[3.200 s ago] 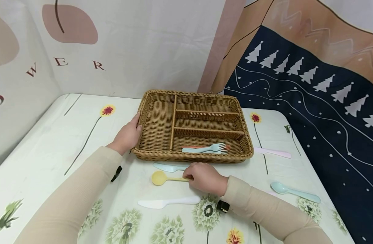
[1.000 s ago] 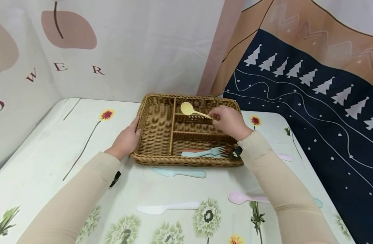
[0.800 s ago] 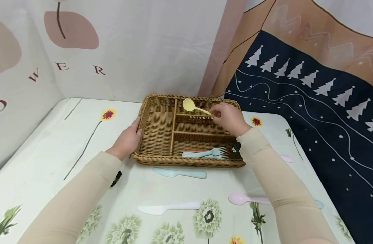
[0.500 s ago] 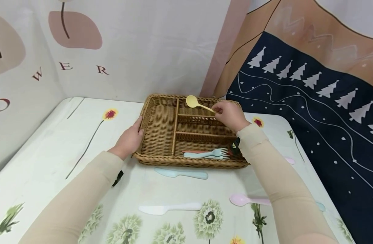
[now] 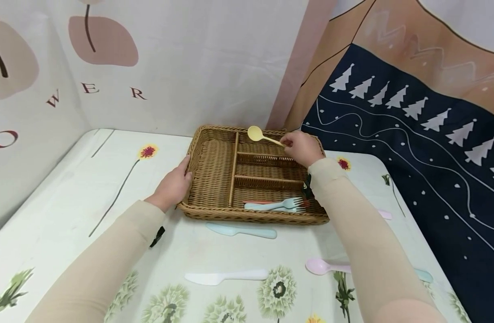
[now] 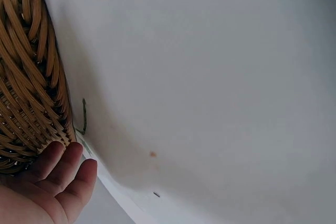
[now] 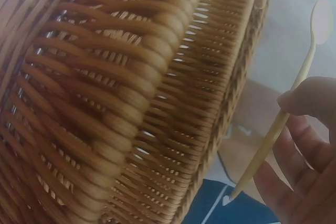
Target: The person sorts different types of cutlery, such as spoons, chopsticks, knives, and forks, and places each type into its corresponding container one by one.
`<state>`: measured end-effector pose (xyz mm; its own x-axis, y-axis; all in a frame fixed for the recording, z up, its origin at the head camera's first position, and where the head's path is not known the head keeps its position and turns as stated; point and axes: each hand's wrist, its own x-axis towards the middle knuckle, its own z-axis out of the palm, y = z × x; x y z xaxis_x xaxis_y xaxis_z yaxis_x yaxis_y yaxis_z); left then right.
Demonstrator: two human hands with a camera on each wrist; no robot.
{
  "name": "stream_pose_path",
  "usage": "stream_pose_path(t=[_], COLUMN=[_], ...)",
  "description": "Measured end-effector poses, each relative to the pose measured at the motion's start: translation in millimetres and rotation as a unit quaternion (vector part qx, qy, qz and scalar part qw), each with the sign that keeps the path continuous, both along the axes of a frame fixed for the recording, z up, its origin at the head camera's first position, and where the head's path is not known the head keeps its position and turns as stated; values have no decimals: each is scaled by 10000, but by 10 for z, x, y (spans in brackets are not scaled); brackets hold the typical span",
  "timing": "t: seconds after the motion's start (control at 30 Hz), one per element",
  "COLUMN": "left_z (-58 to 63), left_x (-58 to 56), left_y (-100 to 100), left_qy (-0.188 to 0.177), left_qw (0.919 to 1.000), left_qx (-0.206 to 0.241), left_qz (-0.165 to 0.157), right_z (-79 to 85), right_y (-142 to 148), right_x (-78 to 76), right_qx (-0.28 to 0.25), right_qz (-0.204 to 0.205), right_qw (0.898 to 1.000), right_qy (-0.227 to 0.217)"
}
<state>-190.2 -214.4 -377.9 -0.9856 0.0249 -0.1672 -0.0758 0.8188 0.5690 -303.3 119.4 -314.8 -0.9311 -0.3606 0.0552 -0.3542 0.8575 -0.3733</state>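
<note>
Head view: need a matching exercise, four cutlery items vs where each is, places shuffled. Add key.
Items
1. yellow round-bowled spoon
2. light-blue tined forks
3. light-blue flat knife
4. pink oval-bowled spoon

Places
A. partly hidden by the beige right sleeve
B. in the nearest right-hand compartment of the brown wicker basket
C. pinched by the right hand
D. on the white floral tablecloth, close to the basket's near side

Pairs: 1-C, 2-B, 3-D, 4-A

The spoon [image 5: 255, 133] at upper centre is pale yellow, the basket [image 5: 210, 175] woven brown, the top fork [image 5: 293, 203] light blue, the tablecloth [image 5: 49, 215] white with flowers, and the cloth [image 5: 432, 188] at right navy with white trees.
</note>
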Motion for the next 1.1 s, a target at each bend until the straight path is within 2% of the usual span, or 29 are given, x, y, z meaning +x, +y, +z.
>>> stream_pose_path(t=[0.3, 0.6, 0.83, 1.1], left_z=[-8, -1, -12, -18], left_x=[3, 4, -8, -4], left_y=[-2, 11, -1, -3], left_qy=[2, -15, -4, -9], left_qw=[10000, 10000, 10000, 9999], left_qx=[23, 16, 59, 116], left_qz=[10, 71, 67, 100], right_z=[-87, -197, -199, -208], right_y=[-2, -71, -153, -212], right_x=[-104, -191, -176, -180], right_qx=[340, 475, 643, 838], right_qz=[-143, -312, -237, -84], right_qw=[9990, 9981, 9974, 9954], right_qy=[-251, -237, -214, -448])
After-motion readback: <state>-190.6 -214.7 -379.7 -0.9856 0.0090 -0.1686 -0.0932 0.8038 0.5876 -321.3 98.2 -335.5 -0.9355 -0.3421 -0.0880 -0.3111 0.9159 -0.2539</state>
